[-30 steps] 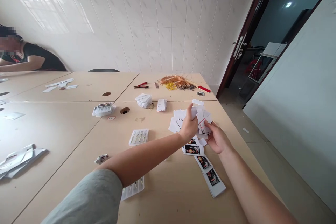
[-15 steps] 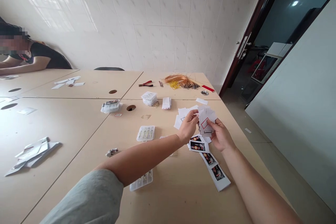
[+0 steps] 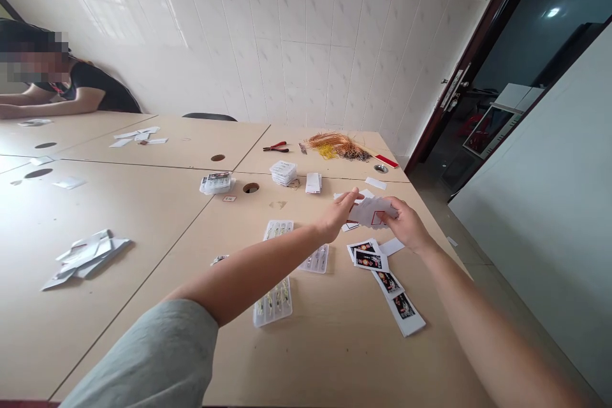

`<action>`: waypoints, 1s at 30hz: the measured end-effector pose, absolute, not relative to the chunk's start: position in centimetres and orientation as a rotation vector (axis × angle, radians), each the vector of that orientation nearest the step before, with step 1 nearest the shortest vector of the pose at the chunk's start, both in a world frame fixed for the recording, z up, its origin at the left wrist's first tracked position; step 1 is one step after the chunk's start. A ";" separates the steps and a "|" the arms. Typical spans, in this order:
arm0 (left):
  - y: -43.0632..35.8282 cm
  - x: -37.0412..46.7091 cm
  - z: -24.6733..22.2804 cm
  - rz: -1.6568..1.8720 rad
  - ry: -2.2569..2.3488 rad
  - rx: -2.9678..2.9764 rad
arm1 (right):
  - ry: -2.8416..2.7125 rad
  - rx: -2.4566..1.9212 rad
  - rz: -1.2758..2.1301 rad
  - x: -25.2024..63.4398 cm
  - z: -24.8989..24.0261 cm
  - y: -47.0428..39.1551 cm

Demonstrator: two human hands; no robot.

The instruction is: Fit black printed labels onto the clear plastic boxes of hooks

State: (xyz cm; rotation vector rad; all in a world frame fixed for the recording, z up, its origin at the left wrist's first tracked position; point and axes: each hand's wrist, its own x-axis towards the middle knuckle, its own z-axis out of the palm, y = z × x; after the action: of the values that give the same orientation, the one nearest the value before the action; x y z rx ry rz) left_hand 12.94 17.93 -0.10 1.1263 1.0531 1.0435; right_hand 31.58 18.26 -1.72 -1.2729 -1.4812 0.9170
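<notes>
A loose bundle of white cards (image 3: 366,212), one with a red printed outline, is held between my two hands above the table. My right hand (image 3: 406,224) is closed on the bundle's right end, fingers across the printed face. My left hand (image 3: 337,214) is closed around the left edge, its fingertips partly behind the cards. Below the hands lie black-printed cards (image 3: 370,259) on white strips, some overlapping. More white cards lie behind the bundle, mostly hidden. Clear plastic boxes with small lures (image 3: 272,303) rest under and beside my left forearm.
Stacked clear boxes (image 3: 284,172), a pile of white cards (image 3: 313,183), pliers (image 3: 275,147) and a bunch of copper-coloured wire (image 3: 335,142) stand further back. White packets (image 3: 88,255) lie at left. A person (image 3: 90,86) sits at the far left. The table's right edge is near my right arm.
The bundle has tipped from upright to nearly flat, with both hands still at it. The whole view has shifted slightly, so the table's things appear further right.
</notes>
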 end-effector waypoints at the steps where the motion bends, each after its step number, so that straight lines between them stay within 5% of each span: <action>1: 18.0 12.7 -0.2 1.023 1.068 1.163 | -1.532 -1.274 0.901 31.6 -1.7 18.3; 30: 17.5 16.2 -4.0 1.001 1.385 1.650 | -1.625 -1.374 0.677 30.7 -6.8 17.2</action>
State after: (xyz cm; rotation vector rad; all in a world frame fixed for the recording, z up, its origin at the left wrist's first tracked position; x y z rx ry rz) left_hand 16.25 17.46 -4.03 1.6496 1.3851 1.0011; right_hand 30.69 17.20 -6.81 -1.3737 -1.6245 0.6766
